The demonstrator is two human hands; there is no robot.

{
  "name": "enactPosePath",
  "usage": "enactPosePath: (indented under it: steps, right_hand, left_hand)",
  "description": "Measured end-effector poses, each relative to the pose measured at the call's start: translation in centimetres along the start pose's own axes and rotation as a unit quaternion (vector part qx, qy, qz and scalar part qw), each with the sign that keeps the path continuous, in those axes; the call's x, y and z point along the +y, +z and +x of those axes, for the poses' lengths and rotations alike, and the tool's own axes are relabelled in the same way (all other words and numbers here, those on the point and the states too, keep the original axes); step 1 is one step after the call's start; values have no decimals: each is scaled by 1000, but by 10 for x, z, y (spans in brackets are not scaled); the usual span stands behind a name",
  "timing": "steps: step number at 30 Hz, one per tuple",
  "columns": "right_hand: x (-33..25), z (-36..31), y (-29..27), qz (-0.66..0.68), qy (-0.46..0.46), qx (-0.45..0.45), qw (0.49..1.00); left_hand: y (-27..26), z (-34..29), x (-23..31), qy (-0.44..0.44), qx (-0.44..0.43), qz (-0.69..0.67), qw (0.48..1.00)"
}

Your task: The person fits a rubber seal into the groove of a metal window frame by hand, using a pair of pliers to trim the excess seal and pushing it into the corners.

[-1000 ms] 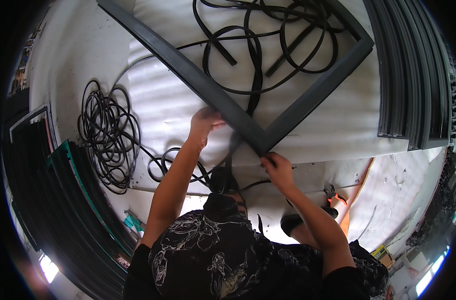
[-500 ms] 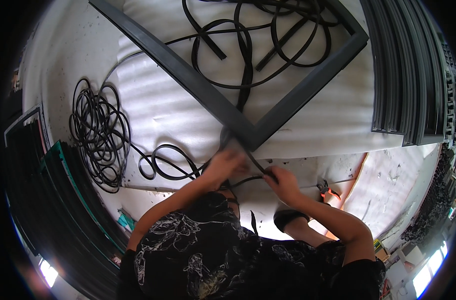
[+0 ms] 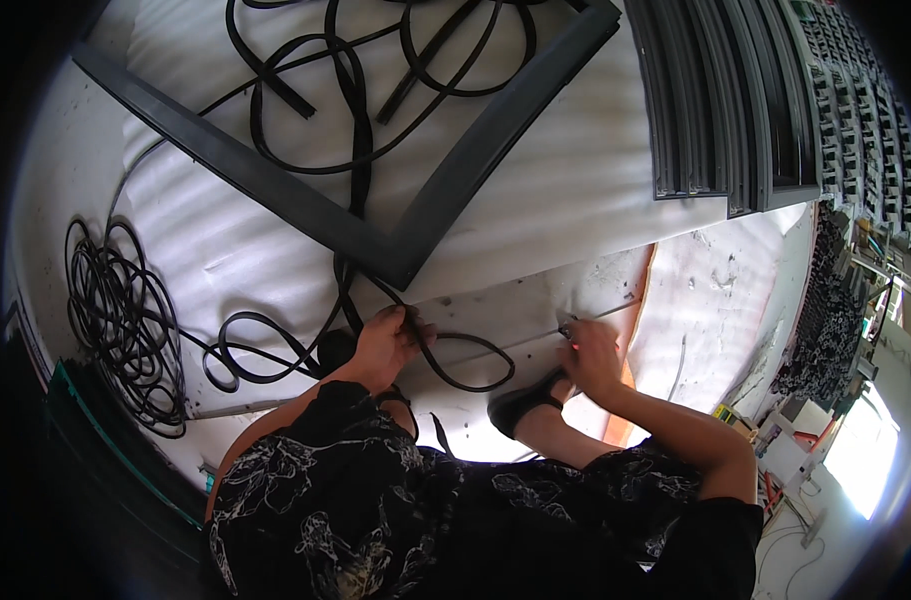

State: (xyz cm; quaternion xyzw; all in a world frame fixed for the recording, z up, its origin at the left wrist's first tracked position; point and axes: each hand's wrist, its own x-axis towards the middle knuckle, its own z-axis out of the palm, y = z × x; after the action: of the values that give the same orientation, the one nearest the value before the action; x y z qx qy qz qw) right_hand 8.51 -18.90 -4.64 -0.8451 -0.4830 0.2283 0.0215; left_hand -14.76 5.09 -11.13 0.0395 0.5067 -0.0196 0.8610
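My left hand [image 3: 383,350] is closed on a black rubber strip [image 3: 430,357], just below the near corner of a dark grey frame [image 3: 375,245]. From there the strip loops off to the right, and other lengths run up beneath the frame's corner. My right hand [image 3: 597,358] has its fingers around a pair of pliers [image 3: 565,330]. Only the dark jaws and a bit of the red-orange handle show past the fingers. More black strip [image 3: 350,100] lies in loose loops inside the frame.
White foam sheet [image 3: 535,190] lies under the frame. At the left sits a tangled coil of black strip [image 3: 125,320]. Dark profiles [image 3: 700,110] are stacked at the far right, with more at the lower left [image 3: 115,450]. My foot in a black shoe [image 3: 520,405] is below the right hand.
My right hand has let go of the strip and moved right onto the pliers. My left hand now grips the strip. The view has shifted, so the frame appears further left.
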Motion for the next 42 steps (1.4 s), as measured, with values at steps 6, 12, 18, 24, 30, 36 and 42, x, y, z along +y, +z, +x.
enactPosePath:
  steps: [6,12,18,24,30,36,42]
  right_hand:
    - [52,-29,16,-82,95,-117,985]
    - [54,-4,24,-89,113,-116,983]
    - [36,48,-13,247,85,-142,955]
    - [-44,109,-50,554,168,-316,752]
    - [-71,133,-38,359,80,-416,832]
    - [-83,150,-22,260,-17,-375,890]
    - [-96,161,-12,125,-152,-339,920]
  left_hand:
    - [10,8,-2,-3,10,12,1000]
    - [12,-2,-8,15,-7,-46,999]
    - [7,7,-16,55,8,-50,997]
    - [6,8,-20,126,56,-18,990]
    - [10,15,-23,143,74,1,987]
    - [5,24,-29,184,48,22,981]
    - [8,24,-28,188,74,39,979]
